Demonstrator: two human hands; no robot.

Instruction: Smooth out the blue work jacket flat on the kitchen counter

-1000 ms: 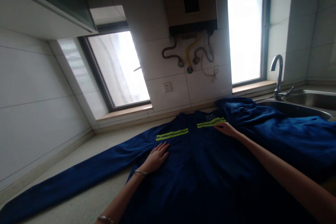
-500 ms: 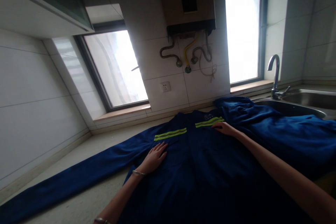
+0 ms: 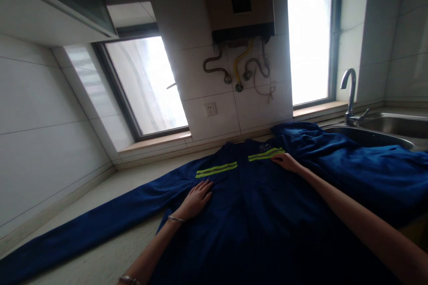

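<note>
A dark blue work jacket [image 3: 261, 213] with yellow-green reflective stripes [image 3: 216, 170] lies spread flat on a pale countertop [image 3: 110, 254], one long sleeve [image 3: 83, 231] stretched out to the left. My left hand [image 3: 196, 198] rests flat on the cloth just below the left stripe, fingers apart, a bracelet on the wrist. My right hand [image 3: 288, 162] lies flat on the jacket beside the right stripe [image 3: 265, 154], near the shoulder. Neither hand grips the cloth.
The jacket's right side drapes over a steel sink [image 3: 384, 131] with a curved tap [image 3: 350, 93]. Tiled walls, two bright windows, a wall socket [image 3: 210, 109] and a water heater [image 3: 239, 2] with hoses stand behind. A cabinet [image 3: 50, 4] hangs upper left.
The view has shifted slightly; both hands stay pressed flat on the jacket in nearly the same spots.
</note>
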